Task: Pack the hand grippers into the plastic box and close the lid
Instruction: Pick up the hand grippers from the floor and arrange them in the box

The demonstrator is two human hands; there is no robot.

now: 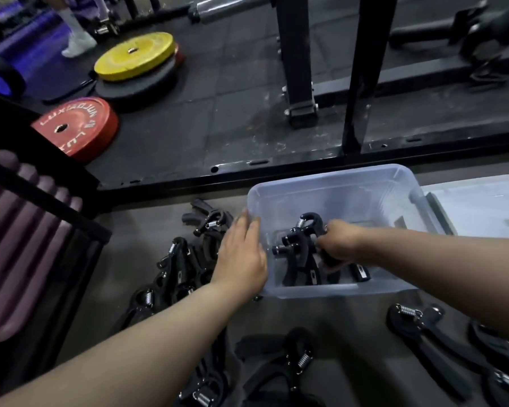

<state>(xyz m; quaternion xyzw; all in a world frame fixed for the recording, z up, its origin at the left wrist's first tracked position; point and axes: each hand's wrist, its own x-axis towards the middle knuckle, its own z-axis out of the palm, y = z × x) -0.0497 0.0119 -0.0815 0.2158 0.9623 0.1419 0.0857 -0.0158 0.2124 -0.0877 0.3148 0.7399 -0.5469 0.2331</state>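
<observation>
Lid (482, 205) cut by right edge; right hand's fingers (325, 261) partly hidden.

Plastic box (335, 186) sits centre-right on the worktop (335, 321); its lid (482, 207) lies just right of it. I see several hand grippers in the box (297, 254). A loose pile of grippers (177, 265) lies left of the box, more (288, 365) in front, others (423, 327) at front right. Behind the worktop, on the floor (218, 118): weight plates (133, 60) at left, rack uprights (297, 54) at centre.

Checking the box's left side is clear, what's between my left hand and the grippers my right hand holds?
In the head view, only the box's clear left wall lies between the left hand and the grippers.
</observation>
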